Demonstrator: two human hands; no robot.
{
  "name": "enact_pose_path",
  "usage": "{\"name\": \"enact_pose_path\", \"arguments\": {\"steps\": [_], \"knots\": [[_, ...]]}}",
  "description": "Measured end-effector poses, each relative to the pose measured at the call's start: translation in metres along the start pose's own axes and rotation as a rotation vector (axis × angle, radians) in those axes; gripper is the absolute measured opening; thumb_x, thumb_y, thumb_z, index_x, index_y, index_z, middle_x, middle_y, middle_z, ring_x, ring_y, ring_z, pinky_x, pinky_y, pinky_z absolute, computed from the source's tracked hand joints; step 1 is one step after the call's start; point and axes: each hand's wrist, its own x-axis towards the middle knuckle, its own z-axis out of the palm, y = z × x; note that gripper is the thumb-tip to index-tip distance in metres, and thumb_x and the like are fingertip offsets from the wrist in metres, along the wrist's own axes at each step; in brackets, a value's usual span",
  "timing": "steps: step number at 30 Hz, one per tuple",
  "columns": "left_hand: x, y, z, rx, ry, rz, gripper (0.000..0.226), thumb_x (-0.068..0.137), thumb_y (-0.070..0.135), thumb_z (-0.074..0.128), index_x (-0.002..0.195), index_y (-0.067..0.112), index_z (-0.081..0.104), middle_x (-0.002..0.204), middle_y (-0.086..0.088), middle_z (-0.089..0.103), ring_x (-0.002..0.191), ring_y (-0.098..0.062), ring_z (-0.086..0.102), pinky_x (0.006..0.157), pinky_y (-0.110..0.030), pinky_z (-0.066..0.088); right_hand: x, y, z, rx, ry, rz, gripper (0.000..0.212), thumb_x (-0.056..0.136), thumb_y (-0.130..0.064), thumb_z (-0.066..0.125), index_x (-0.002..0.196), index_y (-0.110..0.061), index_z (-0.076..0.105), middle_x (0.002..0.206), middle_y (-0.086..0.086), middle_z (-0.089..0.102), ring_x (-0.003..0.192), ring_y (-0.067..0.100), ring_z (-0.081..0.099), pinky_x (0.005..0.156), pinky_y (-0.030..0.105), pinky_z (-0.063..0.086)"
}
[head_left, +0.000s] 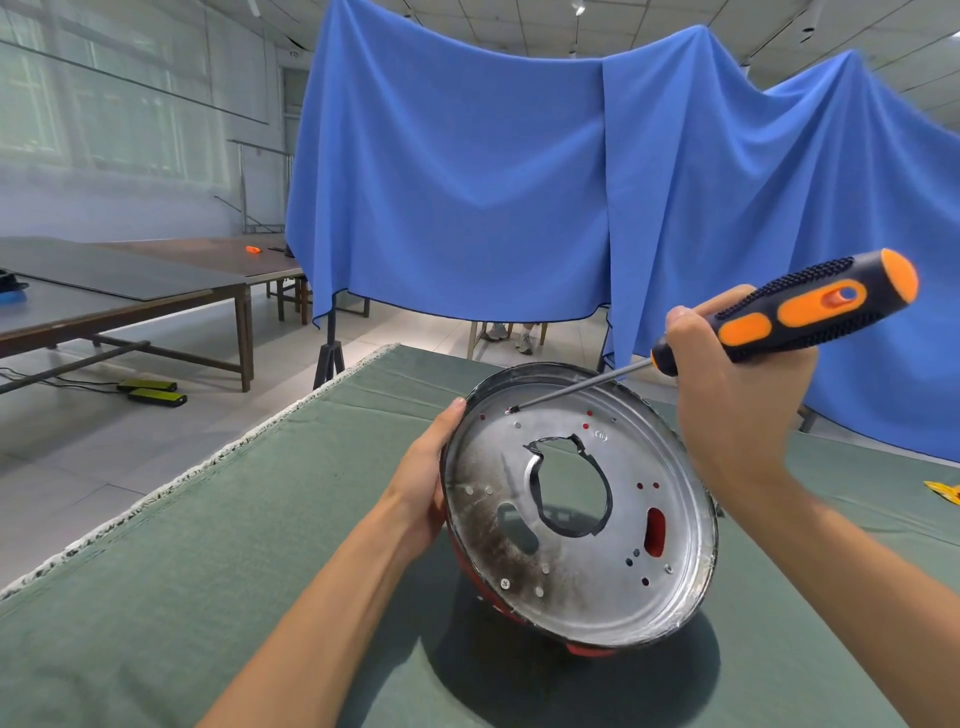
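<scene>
On green tablecloth (260, 519), tilted up for access: metal base plate (587, 577), braced at 9 o'clock by left hand (423, 478) curled round its rim. Right hand (737, 415) wrapped round screwdriver (810, 312), tip at 11 o'clock, possibly on a screw (509, 411). Left fingers hidden behind.

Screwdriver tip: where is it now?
Head view, centre: the screwdriver, gripped by the right hand, has its tip at a hole near the far rim of the metal base.
</scene>
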Motion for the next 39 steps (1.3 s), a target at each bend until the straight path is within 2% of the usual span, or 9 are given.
{"name": "enact_pose_path", "arguments": {"steps": [4,11,13,16,20,23,27,35,39], "knots": [[0.002,0.003,-0.003,-0.066,-0.033,0.008,0.029,0.088,0.031,0.056,0.086,0.011,0.078,0.087,-0.009,0.074,0.073,-0.020,0.071,0.061,-0.026,0.057,0.002,0.001,0.000,-0.001,0.027,0.012,0.024,0.071,-0.005,0.057,0.054,-0.008,0.040,0.045,-0.012,0.045,0.045,0.006,0.043,0.050,0.015,0.041],[0.001,0.004,-0.009,-0.045,-0.108,0.000,0.025,0.073,0.026,0.063,0.087,0.008,0.074,0.078,-0.007,0.072,0.066,-0.020,0.069,0.060,-0.027,0.056,0.002,0.000,-0.002,0.030,0.024,0.010,0.023,0.071,-0.007,0.058,0.054,-0.015,0.046,0.045,-0.013,0.047,0.045,0.008,0.046,0.050,0.018,0.043],[0.002,0.003,-0.009,-0.063,-0.112,0.009,0.027,0.074,0.031,0.063,0.082,0.010,0.077,0.081,-0.007,0.073,0.069,-0.020,0.070,0.059,-0.027,0.056,0.001,0.000,-0.001,0.022,0.023,0.005,0.022,0.071,-0.007,0.057,0.054,-0.012,0.045,0.046,-0.012,0.047,0.045,0.008,0.046,0.050,0.017,0.042],[0.004,0.002,-0.009,-0.092,-0.107,0.032,0.039,0.075,0.043,0.063,0.093,0.011,0.076,0.087,-0.007,0.074,0.076,-0.020,0.071,0.063,-0.028,0.057,0.001,0.000,-0.002,0.006,0.033,0.008,0.022,0.071,-0.008,0.058,0.055,-0.005,0.041,0.049,-0.006,0.047,0.047,0.010,0.045,0.051,0.018,0.042],[0.010,-0.004,-0.007,-0.093,-0.082,0.037,0.044,0.072,0.049,0.062,0.092,0.013,0.077,0.085,-0.006,0.075,0.071,-0.019,0.071,0.066,-0.033,0.059,0.000,0.000,-0.002,0.010,0.034,0.014,0.021,0.070,-0.009,0.058,0.054,-0.010,0.044,0.048,-0.009,0.047,0.047,0.010,0.045,0.052,0.018,0.043],[0.013,-0.007,-0.009,-0.085,-0.086,0.016,0.039,0.071,0.048,0.063,0.084,0.015,0.079,0.079,-0.005,0.075,0.064,-0.017,0.071,0.063,-0.031,0.058,0.001,0.000,-0.003,0.013,0.039,0.016,0.020,0.070,-0.012,0.058,0.054,-0.013,0.045,0.047,-0.011,0.048,0.047,0.010,0.046,0.053,0.017,0.043],[0.014,-0.007,-0.017,-0.143,-0.137,-0.002,0.034,0.076,0.042,0.062,0.084,0.014,0.080,0.083,-0.005,0.076,0.072,-0.018,0.073,0.059,-0.030,0.057,0.002,0.000,-0.004,0.021,0.052,0.025,0.020,0.070,-0.012,0.058,0.054,-0.013,0.045,0.048,-0.008,0.048,0.048,0.014,0.047,0.051,0.021,0.042],[0.015,-0.007,-0.021,-0.133,-0.159,0.023,0.035,0.081,0.039,0.060,0.097,0.014,0.077,0.097,-0.008,0.074,0.085,-0.021,0.072,0.065,-0.031,0.057,0.004,-0.005,-0.002,0.092,0.054,0.040,0.021,0.069,-0.011,0.058,0.053,-0.019,0.046,0.046,-0.009,0.046,0.046,0.016,0.045,0.047,0.020,0.040],[0.020,-0.015,-0.019,-0.213,-0.072,0.063,0.031,0.077,0.036,0.060,0.086,0.011,0.078,0.086,-0.008,0.075,0.074,-0.021,0.072,0.060,-0.029,0.057,0.004,-0.004,-0.004,0.059,0.060,0.044,0.018,0.069,-0.010,0.057,0.055,-0.013,0.046,0.047,-0.005,0.046,0.046,0.015,0.045,0.047,0.020,0.040]]}}
